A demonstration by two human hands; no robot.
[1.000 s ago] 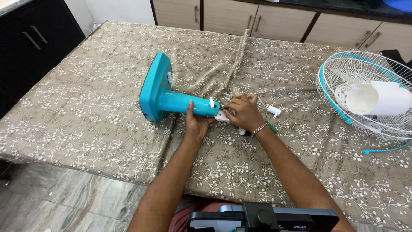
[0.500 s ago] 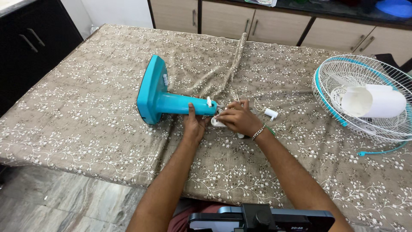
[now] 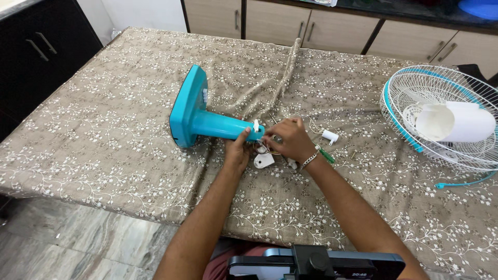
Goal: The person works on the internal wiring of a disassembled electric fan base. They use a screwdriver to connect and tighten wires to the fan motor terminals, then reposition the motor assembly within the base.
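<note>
Head view: left hand point(image 3: 237, 153) is keeping its closed grip on the teal fan stand point(image 3: 207, 122) lying on the worktop point(image 3: 104, 129), while right hand point(image 3: 289, 139) is shifting leftward, seemingly pinching small wires point(image 3: 262, 149).

Dark phone screen point(image 3: 316, 267), bottom edge

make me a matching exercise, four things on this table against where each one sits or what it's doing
Things:
1. teal fan stand
2. fan cage
3. left hand
4. small white cap

Places or states:
A. far right of the table
B. lying on its side, mid-table
C. loose on the cloth, right of the right hand
D. gripping the end of the stand's post

Pairs: 1-B, 2-A, 3-D, 4-C
</note>
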